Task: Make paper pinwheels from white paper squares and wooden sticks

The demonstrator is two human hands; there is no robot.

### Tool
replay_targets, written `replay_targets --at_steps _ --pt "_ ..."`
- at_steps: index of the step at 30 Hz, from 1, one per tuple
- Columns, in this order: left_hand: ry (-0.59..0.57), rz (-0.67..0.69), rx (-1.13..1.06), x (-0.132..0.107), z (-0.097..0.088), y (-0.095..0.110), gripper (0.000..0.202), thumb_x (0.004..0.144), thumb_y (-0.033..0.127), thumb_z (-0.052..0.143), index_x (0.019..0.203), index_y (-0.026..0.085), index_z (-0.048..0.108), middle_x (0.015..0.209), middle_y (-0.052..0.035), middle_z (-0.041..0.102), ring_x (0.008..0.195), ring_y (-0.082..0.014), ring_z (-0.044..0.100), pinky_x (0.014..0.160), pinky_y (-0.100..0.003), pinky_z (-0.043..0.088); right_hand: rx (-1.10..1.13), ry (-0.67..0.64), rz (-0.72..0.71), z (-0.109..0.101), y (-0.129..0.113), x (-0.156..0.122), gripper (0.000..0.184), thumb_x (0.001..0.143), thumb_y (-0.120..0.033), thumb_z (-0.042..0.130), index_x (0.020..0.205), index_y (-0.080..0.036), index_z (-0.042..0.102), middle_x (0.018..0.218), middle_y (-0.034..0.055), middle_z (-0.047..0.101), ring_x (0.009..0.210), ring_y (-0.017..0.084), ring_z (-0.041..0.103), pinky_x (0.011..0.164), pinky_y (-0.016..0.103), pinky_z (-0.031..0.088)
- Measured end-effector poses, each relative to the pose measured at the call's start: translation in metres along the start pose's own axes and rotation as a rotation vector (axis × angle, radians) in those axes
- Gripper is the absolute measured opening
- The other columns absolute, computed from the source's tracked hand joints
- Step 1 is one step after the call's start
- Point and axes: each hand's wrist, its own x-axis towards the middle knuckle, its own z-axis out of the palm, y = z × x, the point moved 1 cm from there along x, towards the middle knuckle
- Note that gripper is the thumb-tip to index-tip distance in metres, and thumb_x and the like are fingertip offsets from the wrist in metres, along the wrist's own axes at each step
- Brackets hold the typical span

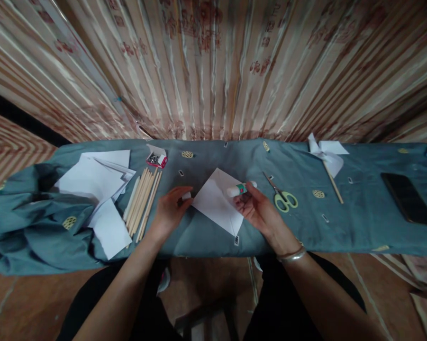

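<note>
A folded white paper square [216, 201] lies on the teal cloth [358, 213] in front of me. My left hand [170, 208] pinches its left corner, and a small white cap shows at the fingertips. My right hand [261, 210] is closed around a glue stick [239, 190] with a green label, its tip over the paper's right side. A silver bangle [292, 255] sits on my right wrist.
Green-handled scissors [282, 196] lie just right of my right hand. A bundle of wooden sticks [142, 203] and loose white sheets [95, 184] lie at left, a small red box [157, 160] behind them. A paper pinwheel [327, 158] and a black phone [408, 198] lie at right. Striped curtain behind.
</note>
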Motion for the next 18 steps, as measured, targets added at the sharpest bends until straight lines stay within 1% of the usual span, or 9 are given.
replay_targets --at_steps 3,6,8,10,12,14,15,17,18 --pt "0.014 0.119 0.155 0.006 -0.002 -0.012 0.03 0.084 0.019 0.058 0.11 0.015 0.072 0.119 -0.0125 0.072 0.113 -0.028 0.066 0.101 -0.047 0.052 -0.038 0.023 -0.04 0.0 0.001 0.001 0.03 0.064 -0.039 0.089 0.074 -0.019 0.069 0.069 -0.001 0.072 0.056 0.011 0.064 0.051 0.02 0.055" --pt "0.014 0.2 0.221 0.008 -0.002 -0.018 0.034 0.087 0.019 0.055 0.117 0.014 0.068 0.126 -0.0149 0.067 0.12 -0.0299 0.061 0.104 -0.051 0.05 -0.175 0.091 -0.158 0.0 0.0 0.0 0.032 0.06 -0.037 0.09 0.078 -0.02 0.071 0.073 -0.0017 0.073 0.058 0.011 0.064 0.056 0.023 0.056" --pt "0.03 0.228 0.239 0.008 -0.002 -0.018 0.036 0.089 0.02 0.053 0.123 0.015 0.064 0.132 -0.0153 0.063 0.124 -0.0302 0.058 0.106 -0.053 0.048 -0.314 0.126 -0.239 -0.001 -0.002 0.0 0.035 0.061 -0.042 0.089 0.082 -0.02 0.072 0.075 -0.001 0.073 0.061 0.011 0.064 0.059 0.024 0.056" --pt "0.077 0.261 0.251 0.007 -0.001 -0.014 0.039 0.09 0.02 0.052 0.128 0.015 0.06 0.14 -0.0166 0.057 0.132 -0.0307 0.052 0.109 -0.054 0.044 -0.474 0.139 -0.326 -0.003 -0.004 0.0 0.036 0.064 -0.048 0.086 0.082 -0.02 0.071 0.075 -0.0002 0.072 0.063 0.012 0.064 0.062 0.026 0.055" --pt "0.128 0.32 0.276 0.003 0.001 -0.006 0.041 0.091 0.017 0.051 0.132 0.016 0.056 0.147 -0.0178 0.049 0.141 -0.0322 0.041 0.113 -0.056 0.038 -0.618 0.149 -0.421 -0.004 -0.005 0.001 0.036 0.067 -0.051 0.082 0.08 -0.021 0.068 0.075 -0.0001 0.071 0.065 0.014 0.064 0.066 0.029 0.055" --pt "0.128 0.411 0.308 -0.003 0.009 0.007 0.04 0.093 0.014 0.047 0.131 0.021 0.056 0.149 -0.0145 0.049 0.145 -0.0311 0.035 0.115 -0.058 0.033 -0.722 0.161 -0.494 -0.005 -0.004 0.001 0.035 0.069 -0.052 0.08 0.081 -0.022 0.066 0.076 -0.0001 0.071 0.068 0.015 0.064 0.069 0.032 0.054" --pt "0.073 0.46 0.325 -0.007 0.015 0.013 0.04 0.094 0.013 0.046 0.131 0.023 0.056 0.149 -0.0122 0.05 0.146 -0.0299 0.034 0.117 -0.059 0.031 -0.756 0.168 -0.519 -0.006 -0.003 0.001 0.034 0.07 -0.051 0.079 0.082 -0.023 0.065 0.077 0.0001 0.071 0.07 0.016 0.064 0.071 0.033 0.054" --pt "-0.036 0.59 0.321 -0.016 0.029 0.026 0.036 0.096 0.018 0.047 0.131 0.023 0.057 0.145 -0.0122 0.054 0.145 -0.0284 0.036 0.118 -0.058 0.029 -0.805 0.178 -0.545 -0.006 0.0 0.001 0.032 0.072 -0.049 0.078 0.085 -0.023 0.064 0.08 0.0007 0.071 0.073 0.018 0.065 0.073 0.034 0.054" --pt "-0.098 0.588 0.317 -0.021 0.036 0.031 0.035 0.097 0.022 0.048 0.131 0.024 0.057 0.145 -0.0112 0.054 0.146 -0.0278 0.035 0.119 -0.057 0.028 -0.828 0.181 -0.547 -0.005 0.001 0.0 0.031 0.073 -0.048 0.077 0.086 -0.023 0.064 0.081 0.001 0.071 0.075 0.018 0.066 0.074 0.034 0.053"
